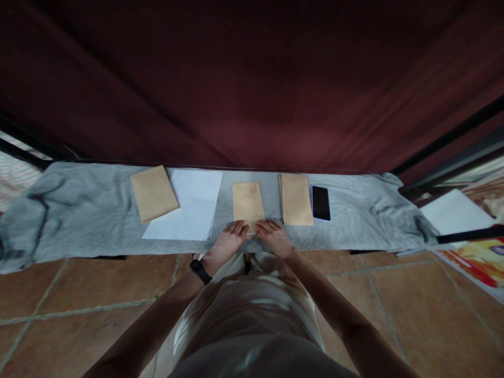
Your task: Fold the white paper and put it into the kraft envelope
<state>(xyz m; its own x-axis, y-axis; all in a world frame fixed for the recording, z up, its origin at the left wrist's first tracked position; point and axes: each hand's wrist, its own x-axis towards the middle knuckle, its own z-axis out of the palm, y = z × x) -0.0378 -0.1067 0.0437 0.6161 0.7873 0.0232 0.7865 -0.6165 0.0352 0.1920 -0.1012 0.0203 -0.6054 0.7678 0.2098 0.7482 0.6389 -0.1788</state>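
Note:
A tan paper envelope (248, 202) lies on the grey cloth in front of me, with a small reddish mark at its far right corner. My left hand (230, 239) grips its near end from the left, the fingers close together over the paper. From the right, my right hand (274, 237) holds the same end, fingertips bent onto it. A strip of the near end shows between both hands. My thumbs are mostly hidden.
Left of the hands, white paper sheets (192, 205) lie partly under another tan envelope stack (154, 194). To the right are more tan envelopes (297, 200) and a phone (321, 203). The grey cloth (362, 210) covers the narrow table; a dark red curtain (252, 94) hangs behind.

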